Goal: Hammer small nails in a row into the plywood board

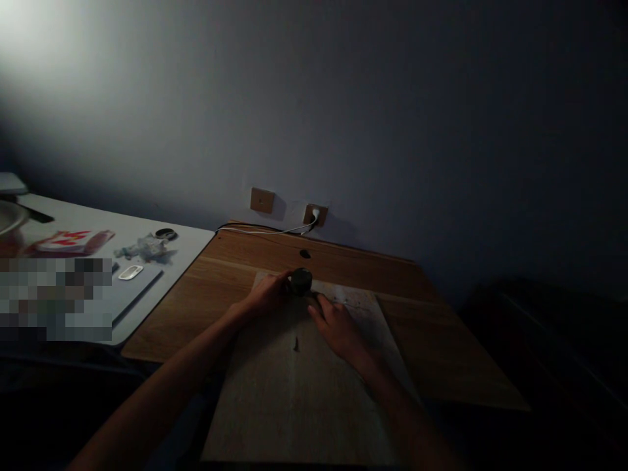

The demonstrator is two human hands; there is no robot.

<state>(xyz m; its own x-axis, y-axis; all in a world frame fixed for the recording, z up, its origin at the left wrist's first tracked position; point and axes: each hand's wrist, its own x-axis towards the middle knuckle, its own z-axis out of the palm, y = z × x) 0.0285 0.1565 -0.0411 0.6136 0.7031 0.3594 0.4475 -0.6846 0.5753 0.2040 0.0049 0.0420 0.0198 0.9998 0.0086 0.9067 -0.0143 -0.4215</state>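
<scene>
A dark, round, lump-like object (301, 281) is above the far part of a pale wooden board (294, 405); the dim light hides its exact kind. My left hand (269, 292) grips it from the left with the fingers closed at its side. Just to the right is my right hand (338, 327), its thumb and fingers bent close together toward the object's lower right edge. Whatever those fingers hold, if anything, is too dark to name. Nearer to me, a small dark sliver (296, 343) lies on the board.
The board rests on a brown wooden table (461, 347) against the wall. A plug with a white cable (275, 231) sits in a socket (315, 214). To the left, a white table (196, 245) carries a crumpled plastic bag (147, 248), a red-and-white packet (73, 241) and a bowl (10, 219).
</scene>
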